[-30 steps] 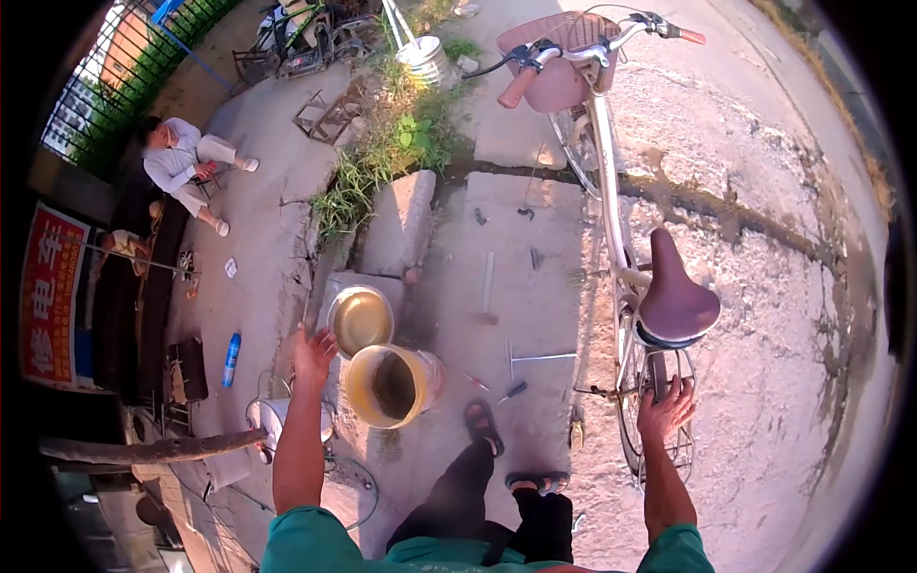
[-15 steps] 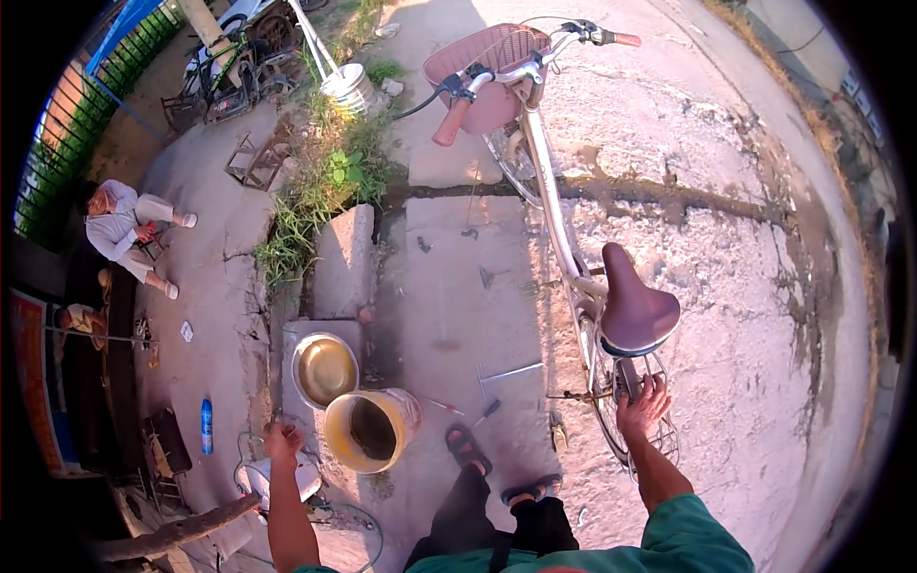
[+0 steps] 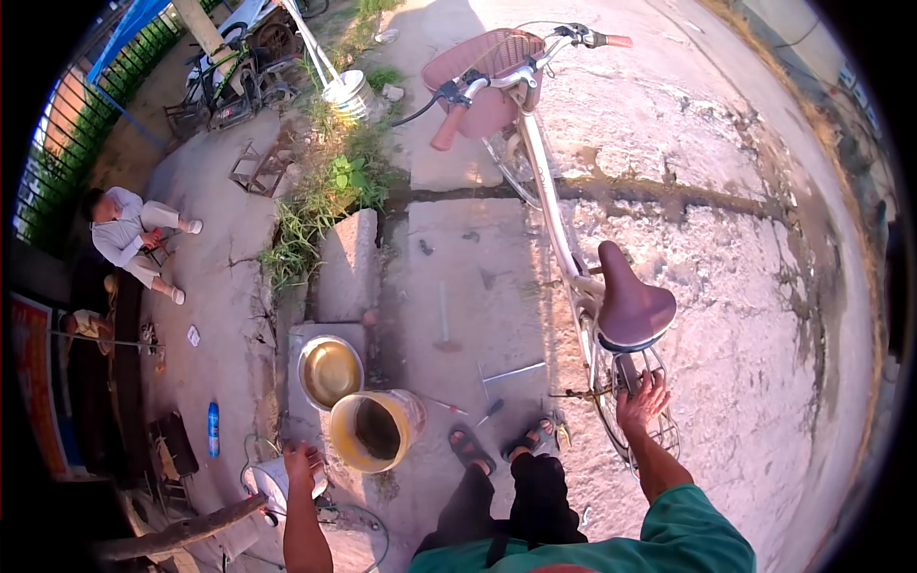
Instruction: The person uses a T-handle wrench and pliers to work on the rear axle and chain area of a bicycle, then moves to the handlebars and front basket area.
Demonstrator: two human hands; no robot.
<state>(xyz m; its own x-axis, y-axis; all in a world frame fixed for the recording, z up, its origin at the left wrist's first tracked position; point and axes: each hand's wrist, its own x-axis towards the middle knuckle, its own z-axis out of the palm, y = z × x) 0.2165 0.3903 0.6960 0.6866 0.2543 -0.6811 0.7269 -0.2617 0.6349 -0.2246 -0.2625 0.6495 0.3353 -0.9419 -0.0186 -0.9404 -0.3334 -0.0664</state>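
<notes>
A bicycle (image 3: pixel 554 205) stands upright on my right, with a brown saddle (image 3: pixel 632 304) and a pinkish basket (image 3: pixel 492 59) at the handlebar. Fingers spread, my right hand (image 3: pixel 644 403) lies on its rear rack (image 3: pixel 623 371), behind the saddle. My left hand (image 3: pixel 304 462) hangs in the air with loosely parted fingers and nothing in it. Below that hand is a white cylindrical tank (image 3: pixel 270 482) with a green hose. Nearest to it otherwise is a yellowish bucket (image 3: pixel 344 435) with dark contents; a second bucket (image 3: pixel 304 372) with brownish liquid stands just beyond.
Tools lie on the concrete before my feet: a T-shaped metal bar (image 3: pixel 516 371), a screwdriver (image 3: pixel 490 412) and pliers (image 3: pixel 564 435). A blue spray can (image 3: pixel 213 430) is at left. Farther off, a person (image 3: pixel 134 234) sits. A wooden pole (image 3: pixel 181 530) juts in at lower left.
My right foot has stepped forward, level with the other. My left hand has swung slightly right and down. My right hand remains on the rack.
</notes>
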